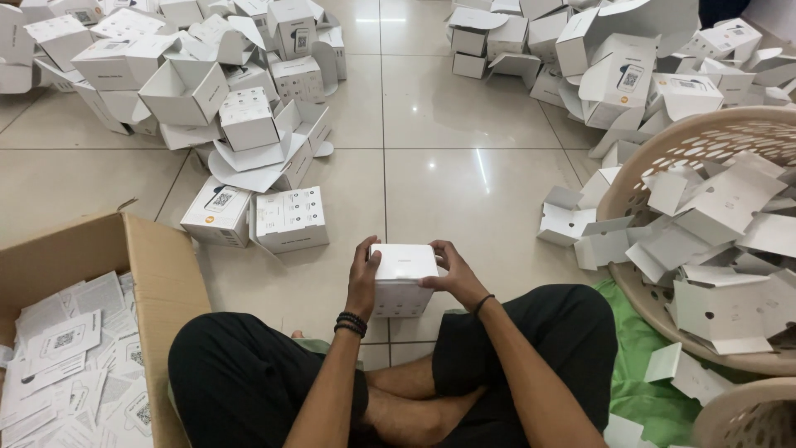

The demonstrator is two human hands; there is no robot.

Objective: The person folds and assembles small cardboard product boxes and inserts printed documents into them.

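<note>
I sit cross-legged on a tiled floor and hold a small white cardboard box [402, 278] in front of my knees. My left hand [363, 270] grips its left side, with dark bead bracelets on that wrist. My right hand [448, 270] grips the right side, fingers over the top edge, a thin dark band on the wrist. The box's lid looks closed. Two closed white boxes [290, 218] lie on the floor just ahead to the left.
A brown carton [157, 274] of white printed leaflets stands at my left. A beige plastic basket [630, 178] of flat white box inserts sits at my right, on a green cloth [643, 353]. Piles of white boxes [207, 75] lie at the far left and far right [613, 58].
</note>
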